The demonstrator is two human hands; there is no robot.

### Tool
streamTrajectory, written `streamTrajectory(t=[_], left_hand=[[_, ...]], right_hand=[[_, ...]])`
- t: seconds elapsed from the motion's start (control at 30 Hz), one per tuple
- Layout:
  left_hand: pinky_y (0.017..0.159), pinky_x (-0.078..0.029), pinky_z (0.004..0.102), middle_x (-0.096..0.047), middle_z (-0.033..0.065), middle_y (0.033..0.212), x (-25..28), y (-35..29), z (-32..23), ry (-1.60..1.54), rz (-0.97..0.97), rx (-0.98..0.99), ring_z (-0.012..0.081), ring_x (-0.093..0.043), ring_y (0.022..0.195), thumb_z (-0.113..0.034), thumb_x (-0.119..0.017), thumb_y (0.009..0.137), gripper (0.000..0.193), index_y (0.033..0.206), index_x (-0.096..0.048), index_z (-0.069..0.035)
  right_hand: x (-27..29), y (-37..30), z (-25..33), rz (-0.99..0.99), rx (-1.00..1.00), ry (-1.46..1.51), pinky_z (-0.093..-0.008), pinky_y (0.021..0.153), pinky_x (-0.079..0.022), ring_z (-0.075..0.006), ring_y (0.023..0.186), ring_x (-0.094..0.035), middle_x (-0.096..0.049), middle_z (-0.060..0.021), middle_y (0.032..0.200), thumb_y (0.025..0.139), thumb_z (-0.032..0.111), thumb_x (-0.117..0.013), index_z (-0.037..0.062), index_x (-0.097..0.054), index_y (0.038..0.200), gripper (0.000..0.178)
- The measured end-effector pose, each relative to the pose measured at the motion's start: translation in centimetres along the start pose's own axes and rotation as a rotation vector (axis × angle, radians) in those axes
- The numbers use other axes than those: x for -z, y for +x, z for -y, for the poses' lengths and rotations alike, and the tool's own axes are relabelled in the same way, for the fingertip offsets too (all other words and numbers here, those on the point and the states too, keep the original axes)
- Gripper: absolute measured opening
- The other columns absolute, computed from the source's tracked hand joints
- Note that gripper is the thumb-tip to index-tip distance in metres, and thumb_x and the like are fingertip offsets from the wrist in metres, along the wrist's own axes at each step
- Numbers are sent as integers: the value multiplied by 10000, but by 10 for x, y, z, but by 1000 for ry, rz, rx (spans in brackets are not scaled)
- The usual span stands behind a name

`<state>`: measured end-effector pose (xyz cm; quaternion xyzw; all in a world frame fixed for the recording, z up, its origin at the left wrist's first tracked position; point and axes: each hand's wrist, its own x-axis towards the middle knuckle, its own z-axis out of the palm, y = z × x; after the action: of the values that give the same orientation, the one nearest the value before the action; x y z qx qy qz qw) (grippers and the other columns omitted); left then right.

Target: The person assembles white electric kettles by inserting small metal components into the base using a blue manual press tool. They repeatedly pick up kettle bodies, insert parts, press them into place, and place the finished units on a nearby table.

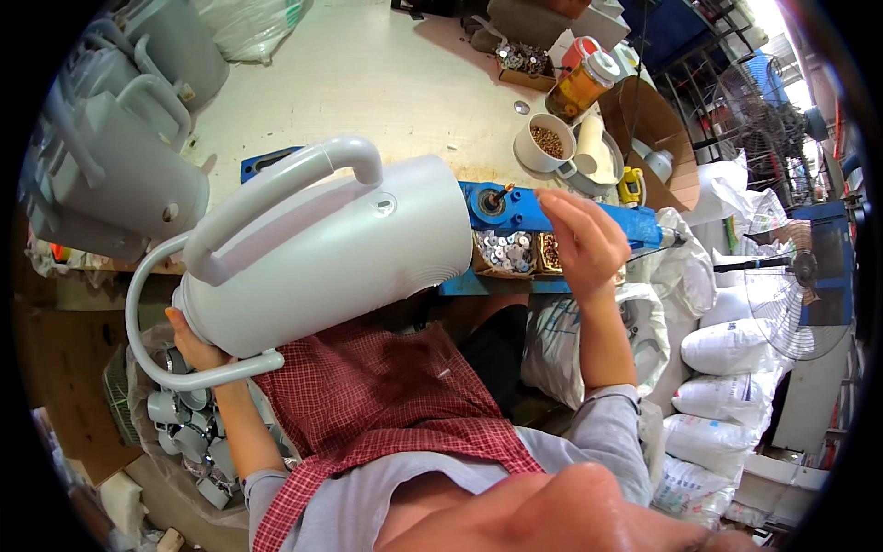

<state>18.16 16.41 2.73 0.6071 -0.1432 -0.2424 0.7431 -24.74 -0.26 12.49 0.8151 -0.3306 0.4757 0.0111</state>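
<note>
A large light-grey thermos-jug shell (331,258) lies on its side, tilted, in front of me, with a thick side handle and a thin curved carrying handle (152,336). My left hand (195,345) grips its narrower neck end from below; most of the fingers are hidden behind it. The wide end rests against a blue metal fixture (538,210) with an upright copper-coloured pin (502,193). Just right of that pin is my right hand (589,241), its fingers bent and pressed together. Whatever they may pinch does not show.
Small boxes of washers (504,253) sit below the fixture. Behind it stand a white mug of small brass parts (546,143) and an amber jar (583,85). More grey shells (129,175) crowd the left. Chrome-and-grey parts (189,428) fill a bag-lined box; a fan (798,270) stands right.
</note>
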Motion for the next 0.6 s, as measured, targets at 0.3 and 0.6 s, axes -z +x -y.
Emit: streamTrajectory(t=[0.3, 0.6], left_hand=[[701, -562, 314, -684, 149, 966, 7, 0, 4, 34, 59, -13, 200, -673, 815, -517, -460, 982, 600, 1059, -621, 55], [737, -559, 332, -677, 149, 996, -37, 4, -6, -84, 62, -29, 207, -666, 863, -507, -435, 996, 601, 1091, -613, 60]], right_hand=[[-27, 10, -2, 48, -52, 117, -273, 687, -554, -207, 789, -704, -726, -113, 914, 751, -17, -751, 21, -729, 942, 195], [-3, -8, 8, 34, -400, 406, -277, 734, -530, -188, 806, -681, -702, -123, 915, 788, 84, -739, -38, -672, 1036, 284]])
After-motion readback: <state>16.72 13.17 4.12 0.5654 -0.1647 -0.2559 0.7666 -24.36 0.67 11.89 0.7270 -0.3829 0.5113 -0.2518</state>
